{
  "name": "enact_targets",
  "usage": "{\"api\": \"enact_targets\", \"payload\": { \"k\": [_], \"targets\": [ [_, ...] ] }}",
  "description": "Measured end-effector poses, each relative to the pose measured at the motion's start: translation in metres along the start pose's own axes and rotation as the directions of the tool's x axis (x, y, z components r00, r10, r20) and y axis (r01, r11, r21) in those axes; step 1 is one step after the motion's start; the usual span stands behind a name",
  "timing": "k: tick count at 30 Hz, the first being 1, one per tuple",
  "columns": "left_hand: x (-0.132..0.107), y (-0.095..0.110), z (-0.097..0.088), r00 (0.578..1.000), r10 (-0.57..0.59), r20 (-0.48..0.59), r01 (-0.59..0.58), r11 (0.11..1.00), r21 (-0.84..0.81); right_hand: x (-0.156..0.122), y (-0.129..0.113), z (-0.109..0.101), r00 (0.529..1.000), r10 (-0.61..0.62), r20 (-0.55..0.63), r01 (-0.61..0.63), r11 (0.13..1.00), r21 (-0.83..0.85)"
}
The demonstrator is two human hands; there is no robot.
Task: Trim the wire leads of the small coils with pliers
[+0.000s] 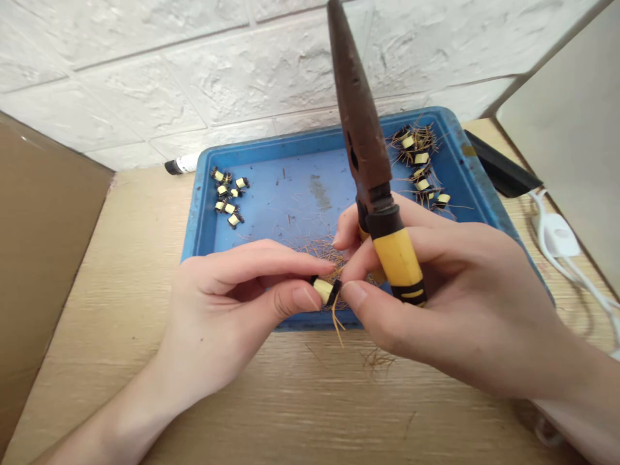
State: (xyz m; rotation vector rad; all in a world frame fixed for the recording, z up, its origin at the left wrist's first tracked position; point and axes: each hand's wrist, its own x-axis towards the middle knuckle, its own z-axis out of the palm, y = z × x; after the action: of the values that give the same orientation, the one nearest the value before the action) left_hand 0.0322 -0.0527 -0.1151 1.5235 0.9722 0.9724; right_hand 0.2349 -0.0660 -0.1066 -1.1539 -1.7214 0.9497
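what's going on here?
A person's left hand pinches a small black component with a pale-yellow wrap, thin yellowish wires hanging from it. The right hand holds yellow-and-black-handled metal pliers, tips pointing up, while its thumb and fingertips are at the component's wired end. Behind, in a blue rectangular tray, similar pieces sit in two groups: a left cluster with short ends and a right cluster with long, tangled wires.

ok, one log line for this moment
left hand: pinching yellow-black component | right hand: beside component, holding pliers | blue tray: similar components both sides, loose wires
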Motion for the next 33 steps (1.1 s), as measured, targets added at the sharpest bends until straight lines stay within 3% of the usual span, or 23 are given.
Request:
{"api": "enact_targets", "payload": {
  "k": [16, 26, 33],
  "targets": [
    [-0.0006, -0.0008, 0.0007, 0.998, -0.030, 0.050, 0.032, 0.998, -0.050, -0.0002, 0.0034, 0.0009, 1.000, -0.014, 0.018, 0.015, 0.999, -0.041],
    [-0.0002, -0.0014, 0.0035, 0.996, -0.089, -0.020, 0.086, 0.987, -0.133, 0.0007, 0.0016, 0.0001, 0.999, 0.015, -0.032, -0.015, 1.000, -0.022],
    [0.0002, -0.0062, 0.0017, 1.000, -0.010, 0.002, 0.010, 0.990, -0.143, -0.0006, 0.0031, 0.0012, 1.000, 0.001, 0.004, -0.001, 1.000, -0.010]
  ]
}}
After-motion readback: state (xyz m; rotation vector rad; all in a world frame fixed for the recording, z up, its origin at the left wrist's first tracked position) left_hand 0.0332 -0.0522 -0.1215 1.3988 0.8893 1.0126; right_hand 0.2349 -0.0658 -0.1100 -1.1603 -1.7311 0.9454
